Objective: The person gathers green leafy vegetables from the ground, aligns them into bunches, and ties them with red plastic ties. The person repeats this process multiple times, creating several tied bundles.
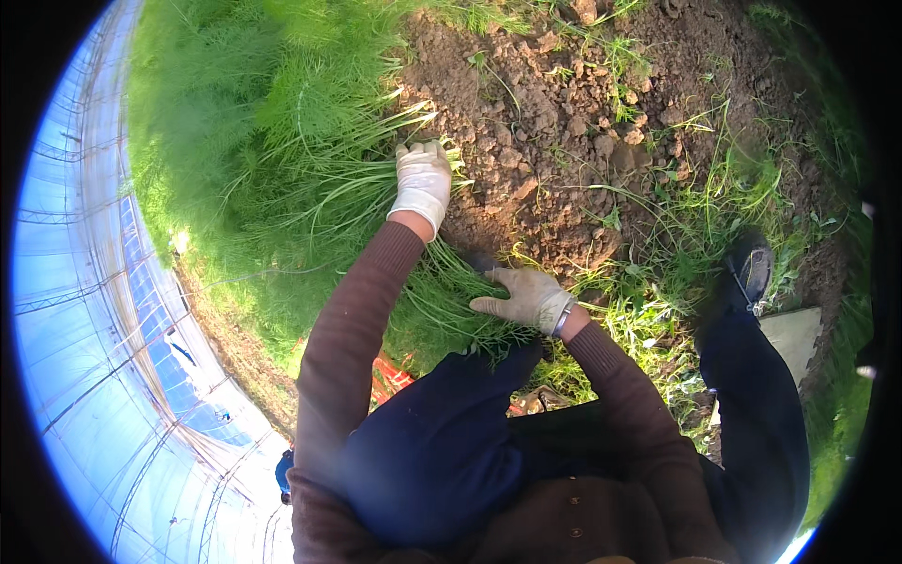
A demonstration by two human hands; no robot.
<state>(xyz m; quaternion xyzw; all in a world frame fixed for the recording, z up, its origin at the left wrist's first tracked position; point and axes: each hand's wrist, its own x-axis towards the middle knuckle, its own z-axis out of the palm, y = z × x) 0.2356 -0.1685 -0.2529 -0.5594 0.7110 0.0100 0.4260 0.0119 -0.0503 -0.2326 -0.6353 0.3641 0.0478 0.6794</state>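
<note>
My left hand (pixel 424 180), in a white glove, is closed round a bunch of feathery green stalks (pixel 359 173) that look like dill or fennel. Their pale cut ends stick out past its fingers over the soil. Lower and to the right, my right hand (pixel 525 297), in a soiled light glove, has its thumb and fingers apart beside more feathery greens (pixel 451 303) lying near my knee. A dark object (pixel 481 261) shows partly by its fingertips; whether this hand holds it is unclear.
Dense feathery plants (pixel 282 92) stand on the left, cloddy brown soil (pixel 521 134) ahead. Loose greens lie around my shoe (pixel 755 271). A pale flat board (pixel 793 342) is beside my leg. A greenhouse's plastic film wall (pixel 77 282) curves along the left; a person (pixel 284 474) is far off.
</note>
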